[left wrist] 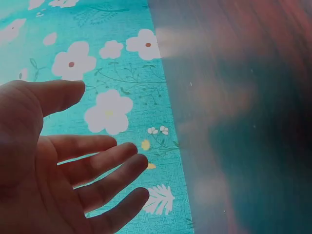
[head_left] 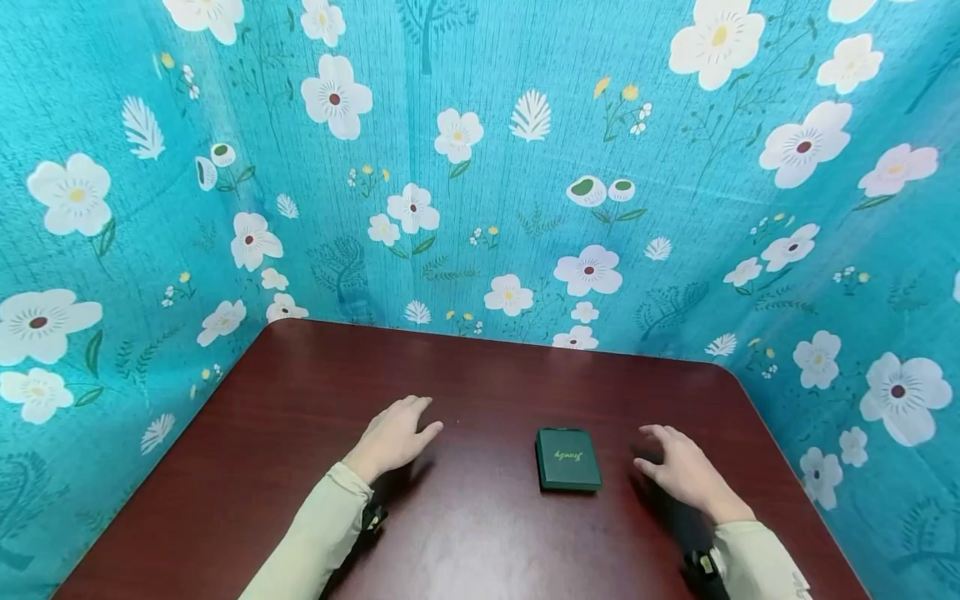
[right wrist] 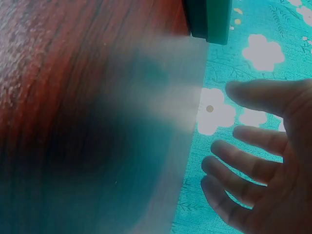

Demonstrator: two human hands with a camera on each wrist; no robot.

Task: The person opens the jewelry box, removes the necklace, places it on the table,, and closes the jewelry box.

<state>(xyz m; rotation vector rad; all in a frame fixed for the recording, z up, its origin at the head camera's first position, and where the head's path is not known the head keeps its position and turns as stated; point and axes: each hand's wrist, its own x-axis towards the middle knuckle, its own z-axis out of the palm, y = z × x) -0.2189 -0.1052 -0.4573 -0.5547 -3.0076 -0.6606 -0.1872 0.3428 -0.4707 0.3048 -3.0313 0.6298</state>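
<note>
A small dark green box (head_left: 568, 460) with gold script on its lid lies on the table between the two hands. To its left, my left hand (head_left: 393, 437) hovers over the tabletop with fingers spread and nothing in them; the left wrist view shows the same hand (left wrist: 92, 165) with loosely bent fingers. My right hand (head_left: 686, 471) is just right of the box, apart from it, thumb and fingers relaxed. In the right wrist view the box's green side (right wrist: 218, 22) shows at the top, beyond the thumb of the right hand (right wrist: 263, 161).
The glossy dark red-brown table (head_left: 337, 367) has rounded far corners. A turquoise curtain (head_left: 465, 225) with white flowers hangs around its back and sides. Each wrist wears a small black device, such as the left one (head_left: 372, 518), below a pale sleeve (head_left: 318, 533).
</note>
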